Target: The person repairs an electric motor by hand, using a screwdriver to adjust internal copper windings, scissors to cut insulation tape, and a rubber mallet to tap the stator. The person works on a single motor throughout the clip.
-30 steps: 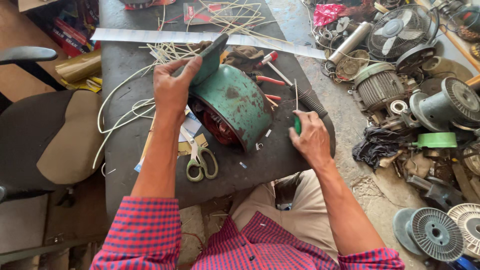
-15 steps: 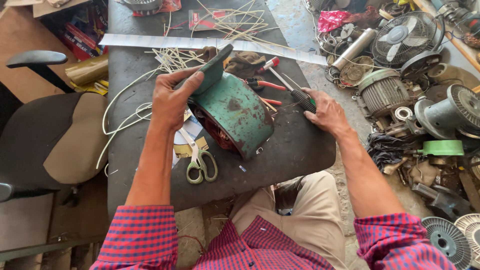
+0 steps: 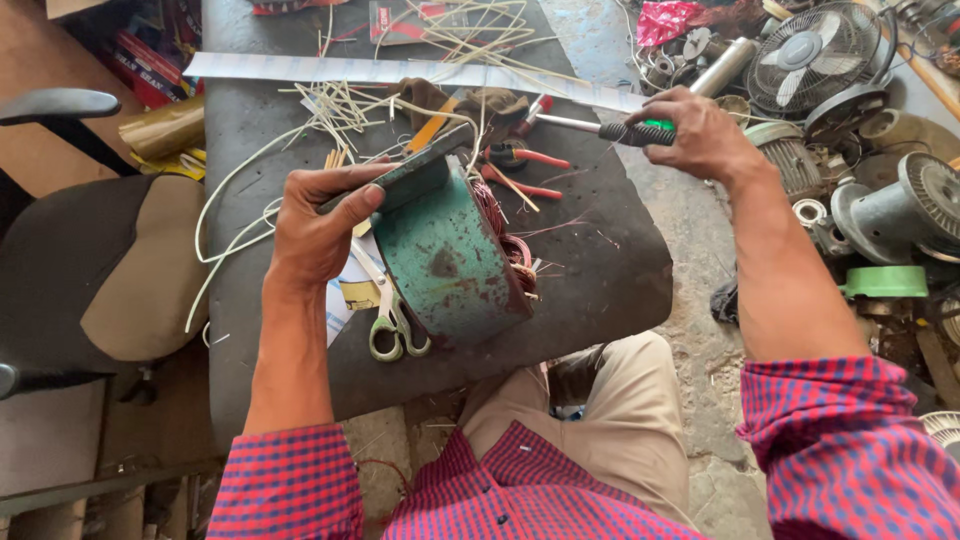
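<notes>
Head view: left hand (image 3: 320,225) clamped around the top edge of one green motor stator (image 3: 445,255), thumb on the flat mounting foot, holding it tipped on its rim on the dark bench (image 3: 600,290), probably so the copper windings (image 3: 500,235) face the tool side. Right hand (image 3: 700,135) fisted tight around one screwdriver (image 3: 600,128), raised off to the right of the stator, shaft pointing back toward it, tip well clear. Just below the left grip: one pair of scissors (image 3: 390,325), flat. Two red-handled pliers (image 3: 525,172) beyond the windings.
</notes>
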